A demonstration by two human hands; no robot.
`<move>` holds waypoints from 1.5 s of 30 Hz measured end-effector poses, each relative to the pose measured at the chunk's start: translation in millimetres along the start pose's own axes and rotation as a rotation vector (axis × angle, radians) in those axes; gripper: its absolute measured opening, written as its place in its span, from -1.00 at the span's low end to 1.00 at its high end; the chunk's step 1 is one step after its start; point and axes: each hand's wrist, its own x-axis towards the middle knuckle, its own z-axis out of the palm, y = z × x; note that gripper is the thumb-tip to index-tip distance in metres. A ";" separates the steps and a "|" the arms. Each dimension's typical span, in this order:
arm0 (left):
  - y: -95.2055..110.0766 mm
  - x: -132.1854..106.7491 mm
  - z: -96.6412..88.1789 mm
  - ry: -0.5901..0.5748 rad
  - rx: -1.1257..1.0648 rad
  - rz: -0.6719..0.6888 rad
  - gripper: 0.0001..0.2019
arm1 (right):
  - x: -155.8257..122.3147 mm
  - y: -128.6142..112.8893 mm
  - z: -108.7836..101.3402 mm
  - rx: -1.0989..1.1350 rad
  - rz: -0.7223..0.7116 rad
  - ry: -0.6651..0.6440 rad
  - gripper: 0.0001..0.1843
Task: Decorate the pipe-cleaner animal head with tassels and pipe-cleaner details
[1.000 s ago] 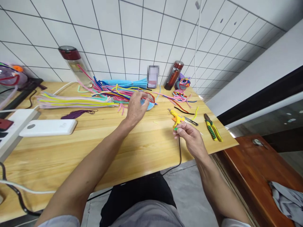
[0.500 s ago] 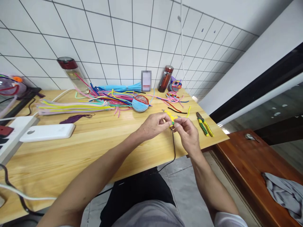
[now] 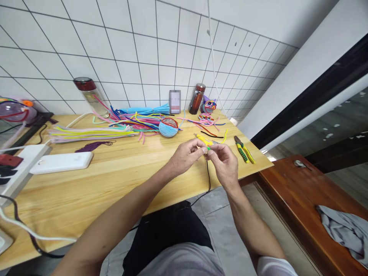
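Observation:
Fingertips together above the right part of the table, my left hand [image 3: 187,156] and my right hand [image 3: 225,164] both pinch a small green piece [image 3: 208,148]. It is mostly covered by the fingers, and its exact kind is too small to make out. Just behind the fingertips lies a yellow tool that looks like a glue gun [image 3: 203,138], partly hidden by my hands. A black cord [image 3: 209,177] runs from below the hands over the table edge. To the right of my right hand rest pliers [image 3: 243,150] with green and yellow handles.
A half-ball wrapped in blue [image 3: 168,130] sits beside a heap of coloured pipe cleaners [image 3: 135,120]. Behind stand a phone [image 3: 174,102], a red-brown flask [image 3: 197,99] and a glass bottle [image 3: 93,97]. A white power bank [image 3: 61,163] and a power strip [image 3: 24,165] lie at left.
The camera view has shifted slightly. Both hands stay pinched together near the same place, with the green piece turned a little and showing between the fingertips.

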 end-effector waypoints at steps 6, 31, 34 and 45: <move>3.2 -2.5 -1.5 0.021 0.040 0.024 -0.78 | -0.3 -0.6 0.9 -0.056 -0.029 -0.003 -0.78; -31.4 19.7 -61.4 0.201 0.530 0.049 -0.86 | 26.7 40.4 21.8 -0.022 0.138 -0.170 -0.71; -46.5 45.7 -100.9 0.452 0.767 0.136 -0.88 | 27.6 43.0 22.9 0.025 0.172 -0.206 -0.69; -103.7 99.4 -165.5 0.413 0.664 -0.210 -0.46 | 25.1 57.1 19.1 -0.060 0.197 -0.286 -0.75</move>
